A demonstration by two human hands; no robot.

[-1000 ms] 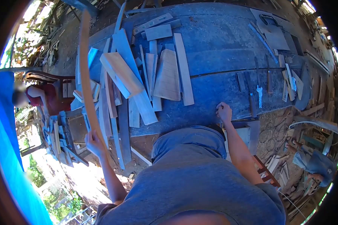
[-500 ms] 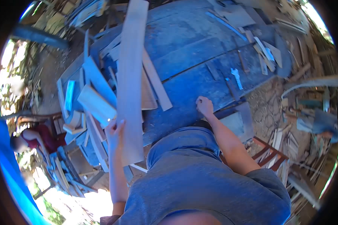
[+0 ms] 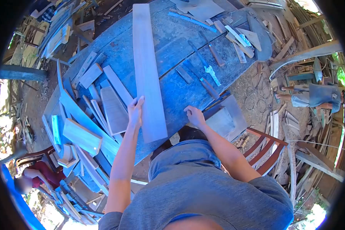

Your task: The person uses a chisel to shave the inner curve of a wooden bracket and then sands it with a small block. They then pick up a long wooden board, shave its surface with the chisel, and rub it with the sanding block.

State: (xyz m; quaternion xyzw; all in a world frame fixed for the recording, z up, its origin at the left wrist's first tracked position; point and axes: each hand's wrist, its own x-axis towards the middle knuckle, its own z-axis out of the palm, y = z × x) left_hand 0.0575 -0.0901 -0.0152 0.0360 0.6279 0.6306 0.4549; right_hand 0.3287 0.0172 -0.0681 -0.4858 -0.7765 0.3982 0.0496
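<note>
Grey-blue T-shirt (image 3: 195,191), bottom centre of frame; short sleeves (image 3: 270,186); bluer waist cloth (image 3: 182,155); left hand (image 3: 135,112), right hand (image 3: 196,117) bare.

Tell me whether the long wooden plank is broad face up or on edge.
Broad face up: the wide side of the long wooden plank faces the camera; the left hand holds one long edge.

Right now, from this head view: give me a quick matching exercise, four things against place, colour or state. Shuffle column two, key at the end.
Column one
1. Left hand
2. Long board
3. Slatted chair
4. Right hand

Column two
A. red-brown
B. fingers curled, no wood visible in it
C. gripping the edge of a piece of wood
D. held by one long side, above the table

Pairs: 1-C, 2-D, 3-A, 4-B
</note>
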